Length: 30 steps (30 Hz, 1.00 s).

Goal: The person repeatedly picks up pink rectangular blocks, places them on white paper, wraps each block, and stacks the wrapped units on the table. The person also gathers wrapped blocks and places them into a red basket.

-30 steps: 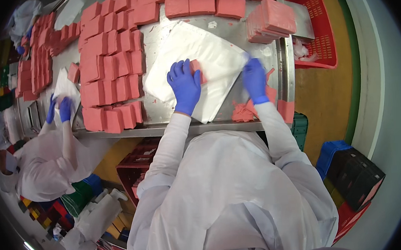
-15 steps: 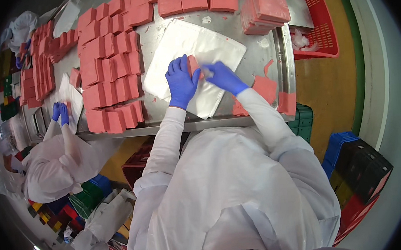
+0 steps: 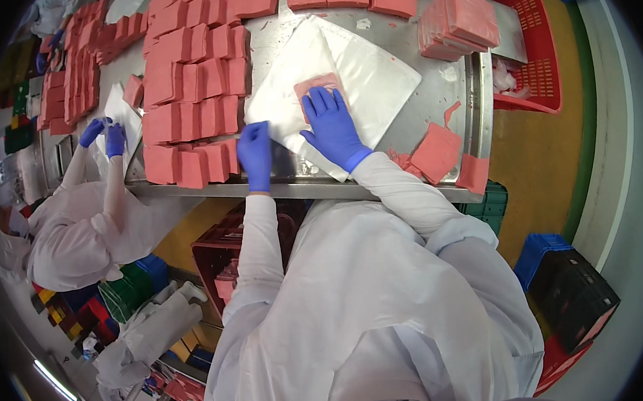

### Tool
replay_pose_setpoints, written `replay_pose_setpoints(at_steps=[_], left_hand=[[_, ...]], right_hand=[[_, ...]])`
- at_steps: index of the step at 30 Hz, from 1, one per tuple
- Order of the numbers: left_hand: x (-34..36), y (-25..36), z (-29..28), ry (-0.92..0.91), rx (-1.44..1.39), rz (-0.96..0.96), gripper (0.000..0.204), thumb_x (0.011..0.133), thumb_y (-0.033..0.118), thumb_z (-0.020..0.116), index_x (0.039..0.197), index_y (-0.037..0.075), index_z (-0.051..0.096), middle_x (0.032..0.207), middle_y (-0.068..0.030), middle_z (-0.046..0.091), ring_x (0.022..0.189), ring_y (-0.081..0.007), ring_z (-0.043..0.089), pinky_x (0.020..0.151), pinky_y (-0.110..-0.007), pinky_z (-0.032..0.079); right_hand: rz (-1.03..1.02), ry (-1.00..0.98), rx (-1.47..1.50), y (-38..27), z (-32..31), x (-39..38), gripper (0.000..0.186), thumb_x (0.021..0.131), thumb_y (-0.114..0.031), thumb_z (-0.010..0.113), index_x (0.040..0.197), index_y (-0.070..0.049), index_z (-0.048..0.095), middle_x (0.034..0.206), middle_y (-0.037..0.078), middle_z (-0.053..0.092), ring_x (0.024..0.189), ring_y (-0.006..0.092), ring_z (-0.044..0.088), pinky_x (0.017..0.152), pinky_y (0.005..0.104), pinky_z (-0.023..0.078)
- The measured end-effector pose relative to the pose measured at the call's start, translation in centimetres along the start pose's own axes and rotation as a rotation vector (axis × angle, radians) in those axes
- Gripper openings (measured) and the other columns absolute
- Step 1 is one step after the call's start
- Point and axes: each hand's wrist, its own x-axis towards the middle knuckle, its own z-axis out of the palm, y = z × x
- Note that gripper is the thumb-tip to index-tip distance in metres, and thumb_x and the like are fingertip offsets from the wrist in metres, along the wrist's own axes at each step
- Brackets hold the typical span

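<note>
A stack of white plastic bags lies on the metal table in front of me. On it rests a flat pink slab, its edges paler, as if under clear film. My right hand, in a blue glove, presses flat on this slab with fingers stretched out. Left of the stack, close to its edge and beside the rows of pink blocks, is my left hand, also gloved in blue. Its fingers are curled closed; what they hold, if anything, is hidden.
Wrapped pink slabs are piled at the far right, near a red crate. Pink scraps lie by the right table edge. Below the table stands a dark red crate. A co-worker handles white bags at the left.
My left hand has left the pink slab and moved left and nearer to me. My right hand has come down flat on the slab. The view has shifted slightly.
</note>
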Motion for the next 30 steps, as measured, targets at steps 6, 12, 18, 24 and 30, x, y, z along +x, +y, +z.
replay_pose_setpoints(at_steps=[6,12,18,24,30], left_hand=[[0.1,4.7,3.5,-0.056,-0.174,-0.039,0.028,0.091,0.021,0.063,0.104,-0.004,0.064,0.095,-0.0124,0.069,0.085,-0.0156,0.064,0.073,-0.028,0.049],[-5.2,8.8,7.3,-0.145,0.39,0.598,0.046,0.088,0.021,0.066,0.126,-0.002,0.052,0.115,-0.0142,0.061,0.105,-0.0198,0.059,0.083,-0.029,0.047],[-1.1,7.1,9.1,-0.149,0.135,0.584,0.074,0.081,0.032,0.074,0.136,-0.003,0.039,0.124,-0.0174,0.055,0.114,-0.0256,0.055,0.089,-0.031,0.045],[6.7,7.1,8.0,-0.367,0.115,0.083,0.056,0.075,0.04,0.076,0.107,-0.002,0.058,0.097,-0.0153,0.064,0.084,-0.0297,0.063,0.074,-0.037,0.049],[-2.3,7.7,7.5,-0.23,0.395,0.689,0.054,0.075,0.022,0.072,0.125,0.006,0.056,0.122,-0.0203,0.056,0.113,-0.0323,0.054,0.093,-0.041,0.048]], right_hand=[[0.004,0.127,-0.149,-0.2,2.0,1.1,0.045,0.076,-0.016,0.061,0.118,-0.002,0.052,0.111,0.016,0.052,0.115,0.0343,0.046,0.109,0.0552,0.026],[0.587,0.335,0.838,3.3,-0.5,1.9,0.036,0.079,-0.009,0.066,0.114,-0.002,0.059,0.109,0.019,0.058,0.105,0.0328,0.057,0.091,0.037,0.047],[0.432,0.3,0.532,6.9,-0.1,3.6,0.033,0.074,-0.007,0.068,0.107,-0.004,0.063,0.104,0.017,0.061,0.094,0.0309,0.058,0.086,0.0384,0.047],[0.362,0.191,0.553,6.0,1.3,3.9,0.026,0.073,0.001,0.061,0.097,-0.008,0.067,0.099,0.01,0.064,0.098,0.0272,0.058,0.089,0.0353,0.046],[0.359,0.328,0.515,6.2,1.0,3.7,0.031,0.073,0.0,0.061,0.102,-0.008,0.068,0.109,0.016,0.06,0.103,0.0321,0.056,0.092,0.0372,0.045]])
